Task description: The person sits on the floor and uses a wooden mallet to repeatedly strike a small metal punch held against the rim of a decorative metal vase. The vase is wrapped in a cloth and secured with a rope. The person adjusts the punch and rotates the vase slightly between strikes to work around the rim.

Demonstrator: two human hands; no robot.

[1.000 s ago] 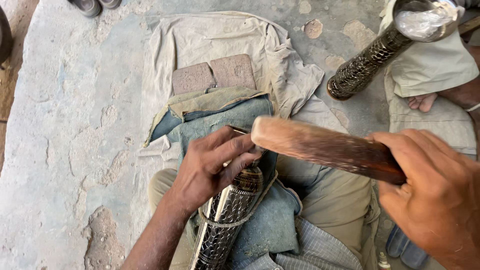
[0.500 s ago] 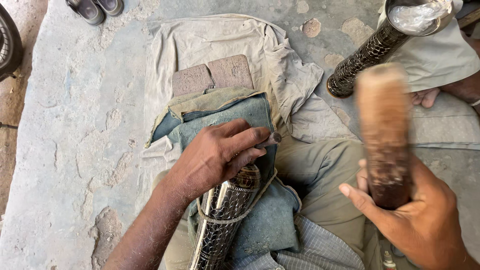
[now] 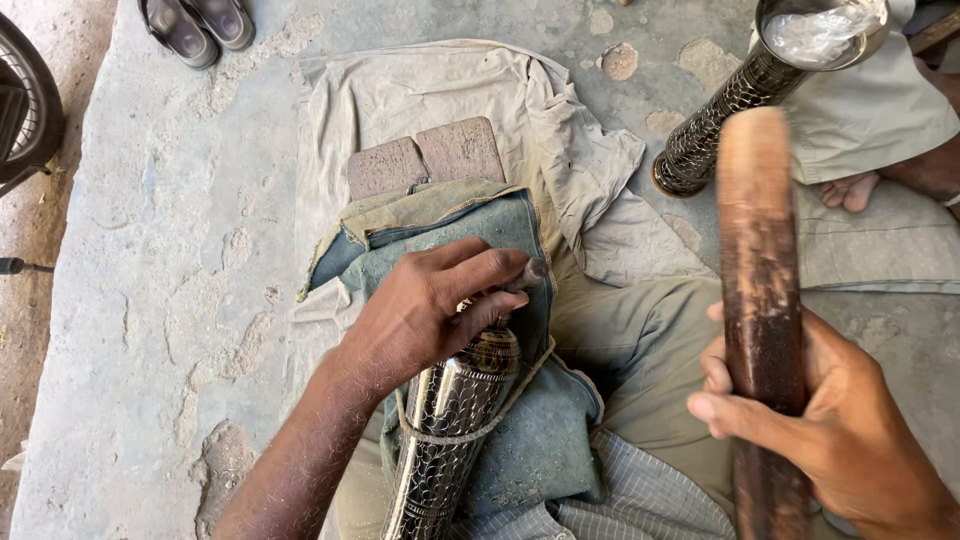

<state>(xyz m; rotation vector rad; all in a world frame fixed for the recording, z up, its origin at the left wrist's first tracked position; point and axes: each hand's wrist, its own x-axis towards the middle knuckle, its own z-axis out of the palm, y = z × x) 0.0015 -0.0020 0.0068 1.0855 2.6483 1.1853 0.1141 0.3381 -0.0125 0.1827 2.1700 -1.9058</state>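
Item, in my left hand [image 3: 425, 315]: a small metal punch [image 3: 527, 273], pinched between thumb and fingers with its tip set against the top of the engraved silver metal tube [image 3: 450, 425]; only its butt end shows beyond my fingers, so the exact point of contact is hidden. Item, that tube: patterned all over, lying lengthwise along my lap on a folded blue denim pad [image 3: 520, 440], a cord looped round its middle, seemingly to keep it from rolling on the cushion. Item, in my right hand [image 3: 820, 430]: a long brown wooden mallet [image 3: 758, 270], gripped tight low on the shaft and raised upright, well apart from the punch, its upper end blurred. Item, two reddish bricks [image 3: 425, 160] side by side just beyond the denim, on a crumpled beige cloth [image 3: 420, 90] spread over the grey concrete floor [image 3: 150, 250]. Item, a second perforated dark metal tube [image 3: 720, 120] at upper right, standing tilted, its open silver mouth toward the camera, beside another person's bare foot [image 3: 845, 190]. Item, a pair of grey sandals [image 3: 195, 25] at the top edge. Packages, labels, signs: none visible anywhere.
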